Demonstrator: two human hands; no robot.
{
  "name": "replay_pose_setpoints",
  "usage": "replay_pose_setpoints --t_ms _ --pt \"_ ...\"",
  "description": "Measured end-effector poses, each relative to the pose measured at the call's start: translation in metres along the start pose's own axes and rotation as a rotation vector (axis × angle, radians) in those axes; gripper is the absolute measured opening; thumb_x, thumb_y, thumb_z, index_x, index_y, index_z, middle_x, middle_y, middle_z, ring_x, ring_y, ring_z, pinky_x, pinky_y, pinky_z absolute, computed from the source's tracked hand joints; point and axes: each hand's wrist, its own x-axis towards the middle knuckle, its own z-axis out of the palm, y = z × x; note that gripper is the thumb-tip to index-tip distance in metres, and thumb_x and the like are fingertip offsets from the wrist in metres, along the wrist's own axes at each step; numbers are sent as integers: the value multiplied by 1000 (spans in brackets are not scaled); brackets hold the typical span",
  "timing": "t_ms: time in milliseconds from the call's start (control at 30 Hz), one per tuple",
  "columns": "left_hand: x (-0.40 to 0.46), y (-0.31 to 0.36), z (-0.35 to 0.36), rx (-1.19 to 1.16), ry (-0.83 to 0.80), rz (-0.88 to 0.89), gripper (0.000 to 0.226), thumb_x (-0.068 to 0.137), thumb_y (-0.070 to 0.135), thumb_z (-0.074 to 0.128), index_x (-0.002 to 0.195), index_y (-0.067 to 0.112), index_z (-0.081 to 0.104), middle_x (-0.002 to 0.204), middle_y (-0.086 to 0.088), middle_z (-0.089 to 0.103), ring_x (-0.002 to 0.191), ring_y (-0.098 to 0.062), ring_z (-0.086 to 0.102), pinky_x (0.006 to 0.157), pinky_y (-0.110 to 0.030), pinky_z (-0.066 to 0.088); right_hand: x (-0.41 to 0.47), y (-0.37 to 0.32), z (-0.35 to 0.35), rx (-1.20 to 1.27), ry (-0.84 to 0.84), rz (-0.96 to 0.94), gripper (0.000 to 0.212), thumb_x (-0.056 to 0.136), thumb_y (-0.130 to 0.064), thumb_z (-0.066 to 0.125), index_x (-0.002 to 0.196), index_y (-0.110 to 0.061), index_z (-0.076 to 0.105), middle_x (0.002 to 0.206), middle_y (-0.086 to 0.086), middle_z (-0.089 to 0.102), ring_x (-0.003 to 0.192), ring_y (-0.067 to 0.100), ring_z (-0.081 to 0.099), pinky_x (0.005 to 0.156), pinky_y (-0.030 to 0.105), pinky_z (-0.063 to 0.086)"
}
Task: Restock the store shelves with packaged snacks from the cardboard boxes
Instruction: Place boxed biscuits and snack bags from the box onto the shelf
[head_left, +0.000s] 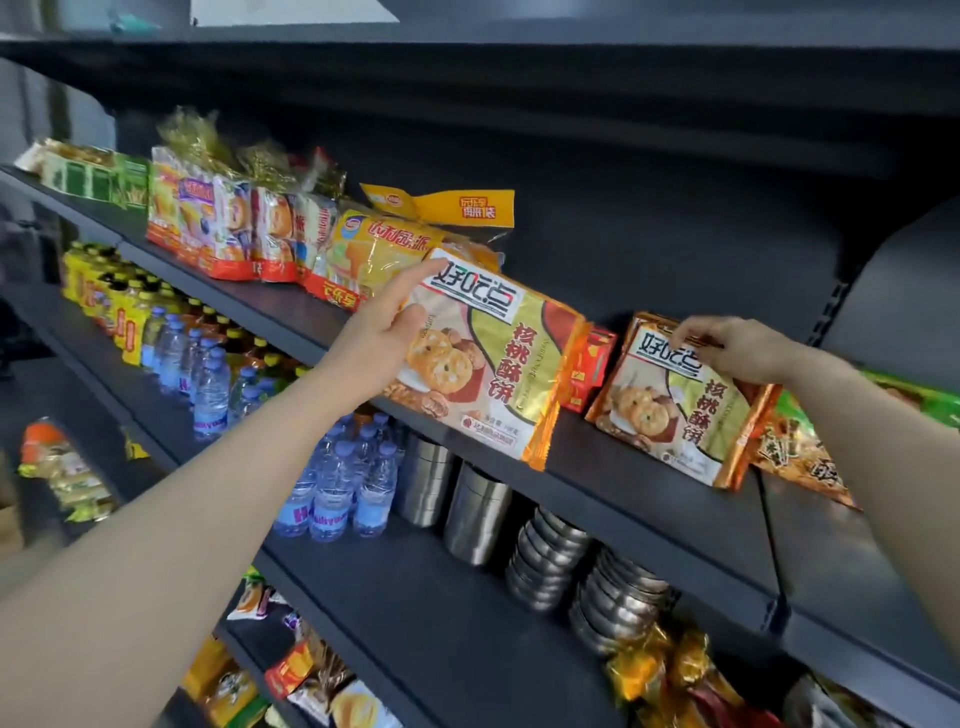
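Two like packets of walnut cookies, gold-edged with a cookie picture, stand on the upper dark shelf (623, 467). My left hand (387, 332) holds the left cookie packet (493, 364) by its upper left corner, thumb on the front and forefinger stretched along the top edge. The packet leans back, its bottom edge at the shelf's front lip. My right hand (737, 348) pinches the top edge of the right cookie packet (680, 405), which also stands tilted on the shelf. No cardboard box is in view.
Left of the packets stand yellow cake bags (384, 244) and red-orange snack bags (234, 223). A small red pack (592, 369) sits between the two packets, a green-orange snack bag (800, 447) to the right. Water bottles (337, 488) and steel cups and bowls (550, 556) fill the shelf below.
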Motion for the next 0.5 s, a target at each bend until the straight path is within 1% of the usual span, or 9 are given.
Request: replay_pose_setpoints --t_ms 33,133,200,267,300,333,400,467,500 --pt "3 1 6 -6 -4 1 49 107 16 37 143 49 40 158 20 29 125 6 39 91 -3 27 4 0 5 -10 23 23 52 100 -9 45 97 -60 57 145 4 53 98 26 66 87 41 54" --pt "12 6 22 -36 -27 23 49 107 14 37 140 50 41 157 17 31 139 4 26 94 0 22 3 0 14 -57 55 27 62 94 6 38 112 -47 65 149 4 51 90 20 61 69 26 49" --pt "18 10 34 -61 -50 45 50 107 13 37 140 51 41 158 14 31 145 -1 22 104 -8 22 -5 -3 11 -29 113 -3 57 93 8 40 119 -33 70 148 1 53 100 20 58 84 24 47" --pt "24 18 47 -81 -68 57 51 107 11 36 142 48 41 159 12 31 147 -5 22 112 -20 22 -13 -7 4 138 225 -63 37 100 -6 48 115 -32 71 137 -5 62 113 16 59 105 31 42" --pt "27 23 56 -91 -78 63 51 107 11 36 143 47 41 158 12 32 146 -5 23 114 -23 22 -20 -12 0 299 244 -71 26 103 -19 52 111 -35 71 129 -8 66 117 15 60 109 34 42" --pt "31 28 65 -102 -85 66 51 107 10 36 144 45 41 157 12 33 145 -5 25 114 -24 24 -27 -17 -5 482 223 -75 20 104 -33 52 111 -36 71 122 -9 69 116 15 63 109 38 45" --pt "39 39 85 -121 -100 66 50 107 11 36 144 44 41 156 10 36 143 -8 30 113 -25 28 -43 -27 -15 763 94 -63 35 102 -54 45 117 -33 69 116 -1 73 111 19 68 100 39 52" --pt "44 48 105 -147 -129 77 50 106 13 37 143 47 42 153 9 40 141 -11 36 115 -34 34 -57 -34 -21 871 -41 -72 43 100 -57 46 126 -28 64 117 4 73 107 21 70 91 37 55" --pt "46 52 115 -170 -141 88 49 106 15 38 142 49 43 151 8 43 139 -13 40 114 -40 37 -64 -35 -22 895 -80 -78 39 100 -50 51 129 -25 62 117 6 74 105 21 71 85 35 58"
